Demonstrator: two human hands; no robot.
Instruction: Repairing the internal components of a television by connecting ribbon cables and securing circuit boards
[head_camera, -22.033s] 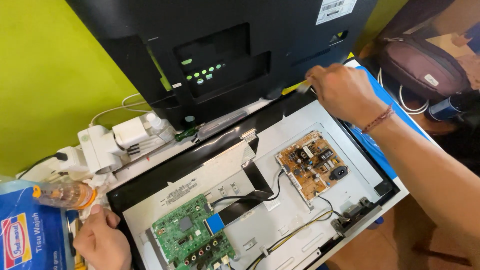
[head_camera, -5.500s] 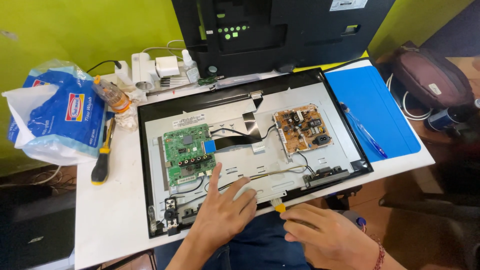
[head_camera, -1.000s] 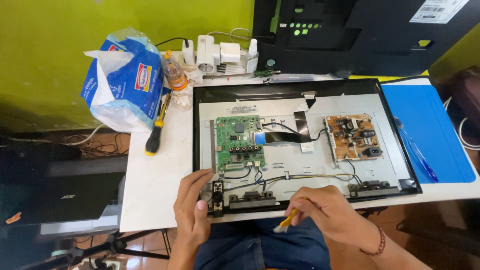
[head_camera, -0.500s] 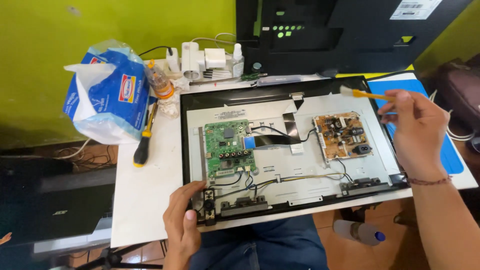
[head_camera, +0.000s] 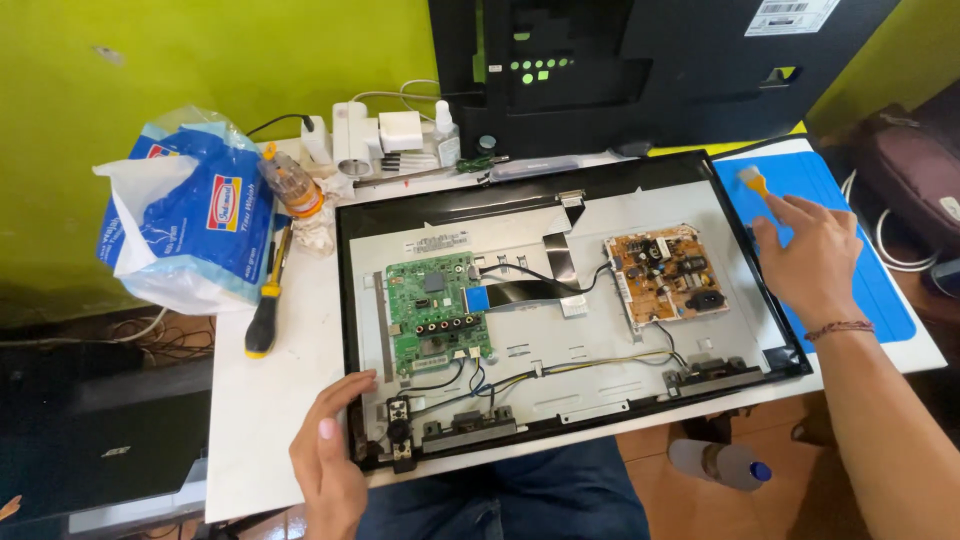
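An opened flat-screen panel (head_camera: 345, 300) lies face down on the white table, its black frame around a grey metal back. On it sit a green main board (head_camera: 435, 310) and a brown power board (head_camera: 665, 275), joined by a flat ribbon cable (head_camera: 520, 292) and thin wires. My left hand (head_camera: 325, 455) rests flat at the panel's lower left corner, thumb against the frame, holding nothing. My right hand (head_camera: 810, 255) is over the blue mat (head_camera: 880, 300) to the right of the panel, its fingertips on the end of a small yellow-handled tool (head_camera: 751, 179) with a white tip.
The black back cover (head_camera: 650, 60) stands against the green wall. At the left are a blue and white plastic bag (head_camera: 190, 220), a small bottle (head_camera: 290, 185), a yellow and black screwdriver (head_camera: 265, 310) and white adapters (head_camera: 370, 135). A plastic bottle (head_camera: 720, 465) lies on the floor.
My right hand has carried the yellow tool from the panel's front edge up and right to the blue mat. My left hand stays at the lower left corner.
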